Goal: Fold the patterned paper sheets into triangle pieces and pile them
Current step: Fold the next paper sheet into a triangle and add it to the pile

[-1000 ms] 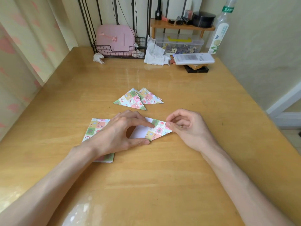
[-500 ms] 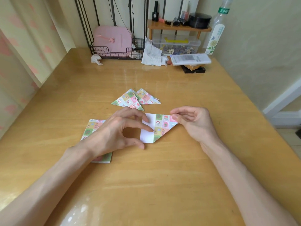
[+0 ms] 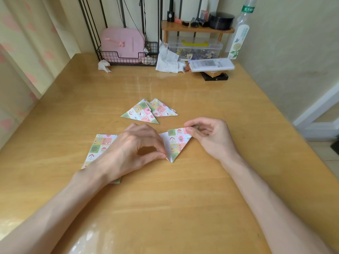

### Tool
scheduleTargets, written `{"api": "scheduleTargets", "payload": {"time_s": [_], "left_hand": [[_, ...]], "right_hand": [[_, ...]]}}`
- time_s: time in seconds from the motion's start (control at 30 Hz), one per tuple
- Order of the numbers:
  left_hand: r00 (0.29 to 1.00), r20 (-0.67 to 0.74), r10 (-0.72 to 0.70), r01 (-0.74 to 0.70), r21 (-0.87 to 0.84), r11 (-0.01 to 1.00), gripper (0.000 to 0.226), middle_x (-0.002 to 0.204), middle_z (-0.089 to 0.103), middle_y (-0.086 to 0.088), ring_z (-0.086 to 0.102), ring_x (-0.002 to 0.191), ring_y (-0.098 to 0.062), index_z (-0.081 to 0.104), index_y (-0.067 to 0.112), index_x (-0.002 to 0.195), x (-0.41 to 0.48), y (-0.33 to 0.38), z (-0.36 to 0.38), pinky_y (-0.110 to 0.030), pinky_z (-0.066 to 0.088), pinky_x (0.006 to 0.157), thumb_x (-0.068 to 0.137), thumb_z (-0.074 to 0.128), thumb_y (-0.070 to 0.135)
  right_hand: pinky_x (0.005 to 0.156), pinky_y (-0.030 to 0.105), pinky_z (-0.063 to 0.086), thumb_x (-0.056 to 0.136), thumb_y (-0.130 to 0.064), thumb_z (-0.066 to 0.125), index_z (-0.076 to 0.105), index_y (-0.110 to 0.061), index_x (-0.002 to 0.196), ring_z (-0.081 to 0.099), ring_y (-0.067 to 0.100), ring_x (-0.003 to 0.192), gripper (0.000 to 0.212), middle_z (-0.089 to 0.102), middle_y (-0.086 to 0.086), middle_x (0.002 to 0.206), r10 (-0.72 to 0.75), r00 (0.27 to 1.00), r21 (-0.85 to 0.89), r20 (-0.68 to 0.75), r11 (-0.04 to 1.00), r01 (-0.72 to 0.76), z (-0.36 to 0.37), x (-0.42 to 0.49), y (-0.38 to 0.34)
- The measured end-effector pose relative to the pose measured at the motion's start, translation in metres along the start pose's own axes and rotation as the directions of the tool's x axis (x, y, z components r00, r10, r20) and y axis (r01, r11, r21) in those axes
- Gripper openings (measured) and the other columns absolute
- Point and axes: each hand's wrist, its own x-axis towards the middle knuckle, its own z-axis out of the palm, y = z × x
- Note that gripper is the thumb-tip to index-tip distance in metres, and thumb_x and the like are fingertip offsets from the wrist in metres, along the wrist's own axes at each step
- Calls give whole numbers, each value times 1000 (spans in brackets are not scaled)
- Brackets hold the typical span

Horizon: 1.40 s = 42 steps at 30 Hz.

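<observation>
1. As the half-folded sheet (image 3: 178, 142) lies on the worktop (image 3: 165, 208) between my two hands, I record both as gripping it. The left hand (image 3: 132, 149) pinches the white flap's edge between thumb and forefinger near the lower tip, and the right hand (image 3: 211, 140) pinches the upper right corner.
2. Judgement on the step in hand: the white flap stands partly raised and needs laying over onto the patterned face. I would hold the right-hand corner anchored, bring the flap's edge flush with the edge beneath, and check that the lower tip comes to a clean point. Only then would I press the crease outward from that tip.
3. Risk noted: the worktop looks glossy, so the sheet may slide if the right-hand pinch slackens; a skewed edge would give an uneven triangle.
4. Position: the sheet sits just right of the left fingertips and just left of the right palm, its point directed toward me.
5. Partly covered by the left wrist, the stack of unfolded sheets (image 3: 100, 145) lies flat, just left of the working piece.
6. Beyond both hands, near but apart, lies the pile of finished triangles (image 3: 145, 112), its pieces overlapping loosely; their number I cannot tell. I judge the piece in hand belongs there once creased.
</observation>
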Motion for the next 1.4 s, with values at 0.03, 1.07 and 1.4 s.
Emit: {"api": "scheduleTargets", "payload": {"time_s": [0.03, 1.07, 1.4], "left_hand": [[1000, 19, -3, 3, -16, 1000, 6, 98, 69, 21, 62, 101, -3, 75, 34, 94, 0, 2, 2, -36, 44, 92, 92, 76, 39], [992, 118, -37, 40, -27, 999, 4, 97, 70, 22, 65, 89, 2, 75, 34, 97, -2, 6, -2, -35, 47, 92, 95, 72, 35], [989, 80, -128, 133, -66, 989, 15, 93, 63, 19, 61, 94, -3, 71, 37, 89, -4, 1, 8, -42, 45, 88, 96, 66, 49]], "right_hand": [[89, 18, 47, 83, -19, 85, 80, -27, 94, 62, 8, 90, 15, 75, -12, 101, -78, 997, -140, -2, 987, 77, 3, -2, 0], [94, 29, 46, 82, -24, 85, 79, -26, 100, 59, 10, 102, 18, 72, -17, 97, -275, 898, -266, 344, 889, 374, 19, -14, 0], [100, 27, 43, 87, -22, 81, 81, -23, 97, 56, 6, 107, 10, 71, -19, 107, -246, 883, -255, 399, 895, 365, 12, -14, -3]]}}
